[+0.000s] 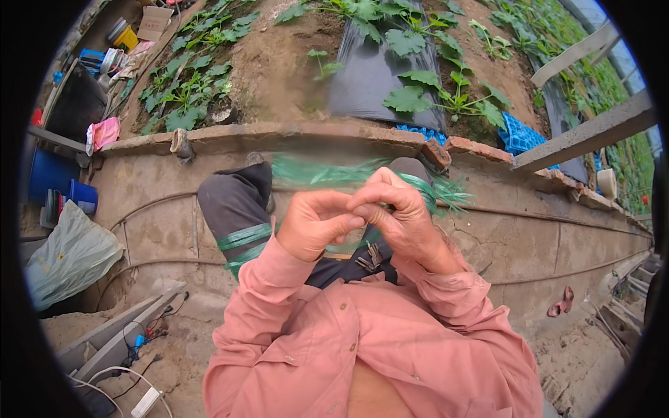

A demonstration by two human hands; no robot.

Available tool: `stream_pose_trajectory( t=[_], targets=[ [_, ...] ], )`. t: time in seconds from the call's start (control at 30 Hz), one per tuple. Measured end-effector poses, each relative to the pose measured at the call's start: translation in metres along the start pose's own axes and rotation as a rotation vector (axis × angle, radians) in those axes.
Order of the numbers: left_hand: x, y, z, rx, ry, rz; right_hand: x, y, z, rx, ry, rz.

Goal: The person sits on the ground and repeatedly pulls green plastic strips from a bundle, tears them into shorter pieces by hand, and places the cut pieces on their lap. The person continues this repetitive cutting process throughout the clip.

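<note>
My left hand (pixel 312 224) and my right hand (pixel 401 213) meet above my lap, with thumbs and fingers bent and their tips touching. Any thin strand pinched between them is too small to make out. Green plastic strips (pixel 244 236) wrap around my left leg, and more green strips (pixel 426 190) loop over my right knee. A loose spread of green plastic twine (pixel 319 170) lies beyond the hands, between my knees and the low wall. A bunch of keys (pixel 372 257) hangs at my waist, just below the right hand.
Ahead runs a low brick-edged wall (pixel 303 130), with squash-like plants (pixel 407 96) and black plastic mulch film (pixel 360 78) behind it. A concrete post (pixel 585 133) slants at right. Blue buckets (pixel 83 196) and a pale plastic bag (pixel 73 256) stand left. Cables (pixel 138 334) lie lower left.
</note>
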State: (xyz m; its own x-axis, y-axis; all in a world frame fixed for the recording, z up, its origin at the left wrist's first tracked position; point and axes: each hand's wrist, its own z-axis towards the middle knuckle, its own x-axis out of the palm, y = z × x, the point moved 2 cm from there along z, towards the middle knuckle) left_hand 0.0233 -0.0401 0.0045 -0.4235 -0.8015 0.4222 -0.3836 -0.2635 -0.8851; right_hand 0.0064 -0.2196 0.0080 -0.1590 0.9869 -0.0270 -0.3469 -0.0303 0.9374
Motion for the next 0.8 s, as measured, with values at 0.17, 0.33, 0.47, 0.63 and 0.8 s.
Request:
stream_pose_trajectory(
  t=[0.17,0.33,0.47,0.63,0.8],
  targets=[
    [-0.004,0.004,-0.001,0.103,0.005,0.083,0.003,0.006,-0.008,0.309,-0.033,0.296],
    [-0.006,0.005,-0.003,0.158,0.076,-0.038,-0.004,0.004,-0.012,0.461,-0.002,0.42],
    [-0.009,0.006,-0.002,0.183,0.123,-0.048,0.0,0.004,-0.012,0.455,0.083,0.474],
    [-0.007,0.0,-0.003,0.172,0.18,-0.058,0.001,-0.001,-0.008,0.4,0.125,0.5],
    [-0.011,-0.001,-0.004,0.164,0.175,0.042,-0.006,0.0,-0.001,0.419,0.238,0.422]
  ],
)
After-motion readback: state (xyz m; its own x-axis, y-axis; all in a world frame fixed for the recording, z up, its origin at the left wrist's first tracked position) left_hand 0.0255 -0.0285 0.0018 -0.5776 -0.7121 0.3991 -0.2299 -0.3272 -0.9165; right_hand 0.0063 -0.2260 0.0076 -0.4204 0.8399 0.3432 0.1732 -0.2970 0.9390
